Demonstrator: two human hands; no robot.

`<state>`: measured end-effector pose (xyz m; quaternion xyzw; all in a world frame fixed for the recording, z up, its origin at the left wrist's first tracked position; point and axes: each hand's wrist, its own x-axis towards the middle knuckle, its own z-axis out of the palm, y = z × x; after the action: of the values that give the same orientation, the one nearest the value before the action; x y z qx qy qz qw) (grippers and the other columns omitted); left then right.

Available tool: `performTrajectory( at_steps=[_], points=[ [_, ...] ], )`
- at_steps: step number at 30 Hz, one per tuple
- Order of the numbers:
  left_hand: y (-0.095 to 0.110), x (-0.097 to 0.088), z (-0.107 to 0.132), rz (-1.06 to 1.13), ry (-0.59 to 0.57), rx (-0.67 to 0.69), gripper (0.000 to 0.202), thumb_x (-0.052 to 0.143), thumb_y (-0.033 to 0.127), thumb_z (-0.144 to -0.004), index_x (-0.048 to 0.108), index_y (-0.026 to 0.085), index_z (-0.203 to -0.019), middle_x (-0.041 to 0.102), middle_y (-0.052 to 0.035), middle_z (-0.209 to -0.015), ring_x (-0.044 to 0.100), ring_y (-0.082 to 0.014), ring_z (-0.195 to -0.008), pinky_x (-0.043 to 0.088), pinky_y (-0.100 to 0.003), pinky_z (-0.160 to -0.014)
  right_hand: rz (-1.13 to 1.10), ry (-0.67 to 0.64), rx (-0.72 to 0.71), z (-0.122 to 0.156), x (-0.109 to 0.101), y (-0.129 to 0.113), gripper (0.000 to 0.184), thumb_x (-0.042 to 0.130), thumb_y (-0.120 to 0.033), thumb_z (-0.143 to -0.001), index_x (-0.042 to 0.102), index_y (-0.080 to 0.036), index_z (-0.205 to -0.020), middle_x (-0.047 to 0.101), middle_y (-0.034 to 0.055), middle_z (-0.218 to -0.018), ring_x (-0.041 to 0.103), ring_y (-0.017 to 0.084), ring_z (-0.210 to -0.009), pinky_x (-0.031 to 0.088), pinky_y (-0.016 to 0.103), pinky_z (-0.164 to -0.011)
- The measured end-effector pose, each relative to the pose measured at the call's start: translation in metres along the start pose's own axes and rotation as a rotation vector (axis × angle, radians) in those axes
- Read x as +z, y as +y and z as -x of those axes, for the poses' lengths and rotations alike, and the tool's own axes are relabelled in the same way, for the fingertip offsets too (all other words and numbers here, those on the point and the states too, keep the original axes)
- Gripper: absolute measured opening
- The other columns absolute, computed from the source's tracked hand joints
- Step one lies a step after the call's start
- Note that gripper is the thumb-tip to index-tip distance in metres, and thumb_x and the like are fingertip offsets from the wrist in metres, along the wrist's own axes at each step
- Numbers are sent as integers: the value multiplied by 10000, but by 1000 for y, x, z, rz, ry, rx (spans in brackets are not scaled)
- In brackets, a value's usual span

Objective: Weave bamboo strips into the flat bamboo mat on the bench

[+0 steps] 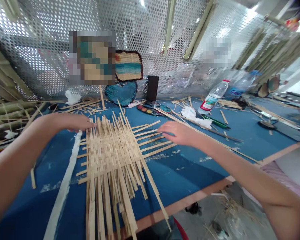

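Note:
A half-woven mat of pale bamboo strips lies on the blue table, long strips running toward me and cross strips sticking out on both sides. At its far left corner my left hand is closed on the mat's edge, its fingertips partly hidden. My right hand has bent fingers closed on the end of a cross bamboo strip at the mat's right side. Several other cross-strip ends fan out just below that hand. A long white strip runs along the table left of the mat.
Behind stand a perforated metal panel, a black phone and a paint palette. A water bottle, crumpled tissue and green pens lie to the right. Bamboo poles are stacked at left. The table's front edge is near me.

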<state>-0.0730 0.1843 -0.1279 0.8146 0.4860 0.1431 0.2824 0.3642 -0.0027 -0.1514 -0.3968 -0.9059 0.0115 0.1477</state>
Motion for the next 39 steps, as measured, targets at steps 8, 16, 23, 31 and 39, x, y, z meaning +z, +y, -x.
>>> performTrajectory(
  at_steps=[8, 16, 23, 31, 39],
  points=[
    [-11, 11, -3, -100, -468, 59, 664, 539, 912, -768, 742, 280, -791, 727, -32, -702, 608, -226, -705, 591, -632, -794, -48, -225, 358, -43, 23, -22, 685, 478, -550, -1038, 415, -165, -1602, 444, 206, -1608, 394, 393, -1497, 344, 620, -1204],
    [8, 10, 7, 102, -477, 134, 596, 541, 742, -928, 656, 240, -1229, 763, -77, -1159, 695, -288, -968, 626, -558, -823, -289, -179, 630, -84, 36, -9, 492, 643, -323, -963, 574, -159, -1422, 723, 118, -1147, 677, 263, -1068, 515, 389, -931],
    [28, 14, 17, 112, -510, 147, 540, 512, 685, -972, 707, 226, -1180, 762, -87, -1145, 697, -225, -906, 637, -444, -789, -315, -81, 795, -108, 43, -16, 74, 672, -215, -876, 657, -185, -941, 684, 105, -1051, 616, 275, -1080, 461, 368, -925],
    [49, 21, 23, 183, -559, 169, 515, 474, 720, -959, 746, 291, -1045, 806, -67, -1014, 692, -212, -832, 628, -479, -793, -683, -3, 917, -114, 35, -15, 161, 610, -283, -931, 549, -202, -1057, 658, 52, -976, 630, 165, -773, 514, 288, -680],
    [50, 7, 30, -144, -585, 45, 536, 600, 808, -811, 725, 287, -807, 789, -94, -886, 705, -291, -808, 613, -554, -682, -877, 161, 906, -113, 39, -23, 472, 654, -47, -721, 478, -223, -1122, 565, -22, -860, 593, 140, -684, 562, 303, -670]
  ],
)
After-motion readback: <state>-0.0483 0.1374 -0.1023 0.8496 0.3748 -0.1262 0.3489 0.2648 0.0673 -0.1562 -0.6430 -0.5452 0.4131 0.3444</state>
